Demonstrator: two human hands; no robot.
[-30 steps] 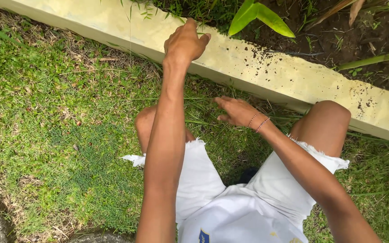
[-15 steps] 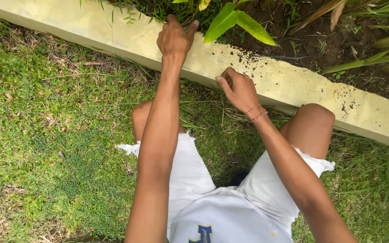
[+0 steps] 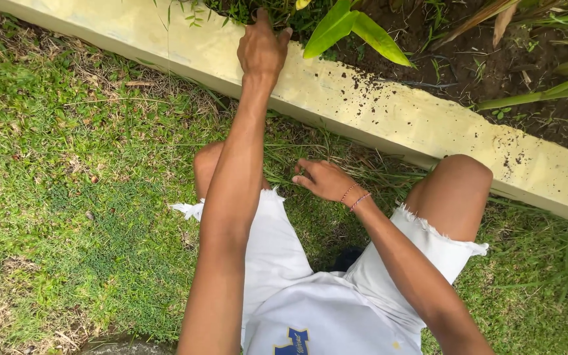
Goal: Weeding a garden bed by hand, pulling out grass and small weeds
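Green grass lawn (image 3: pixel 67 197) near; pale yellow concrete kerb (image 3: pixel 389 118) crosses far side, dark soil bed (image 3: pixel 468 59) beyond. Left hand (image 3: pixel 262 49) over kerb's far edge at small green weeds (image 3: pixel 231 10), grip unclear. Right hand (image 3: pixel 323 179) loosely open, empty, low over grass between knees.

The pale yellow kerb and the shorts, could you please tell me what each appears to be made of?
The kerb looks like cast concrete or plaster under matte pale-yellow paint: hard straight edges, with dark soil specks on it. The shorts seem to be white woven cloth, possibly denim: the leg hems are frayed into loose threads.
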